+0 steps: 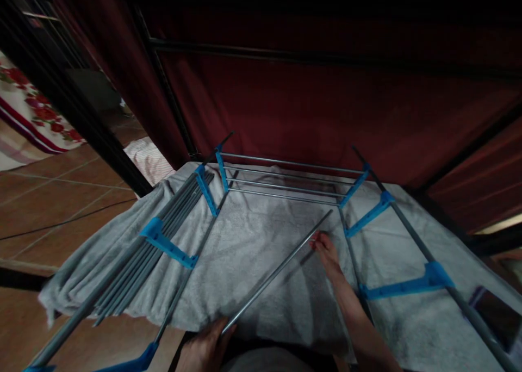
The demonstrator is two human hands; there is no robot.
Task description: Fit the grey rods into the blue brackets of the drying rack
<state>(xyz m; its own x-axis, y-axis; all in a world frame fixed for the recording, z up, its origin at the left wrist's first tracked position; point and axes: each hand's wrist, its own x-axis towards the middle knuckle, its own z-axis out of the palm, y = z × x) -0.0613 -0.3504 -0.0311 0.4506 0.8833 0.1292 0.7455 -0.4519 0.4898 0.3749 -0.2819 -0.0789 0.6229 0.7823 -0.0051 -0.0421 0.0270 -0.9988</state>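
Note:
A thin grey metal rod slants across the middle, raised over the grey cloth. Closed around its near end is my left hand, at the bottom of the view. My right hand pinches the rod close to its far end. On both sides stands a rack frame of grey tubes with blue plastic brackets on the left and more blue brackets on the right. Several thin crossbars join the two sides at the far end.
A bundle of loose grey rods lies on the cloth at left. Dark red curtains hang behind a black metal frame. A dark flat object is at right. Tiled floor and a floral cloth show at left.

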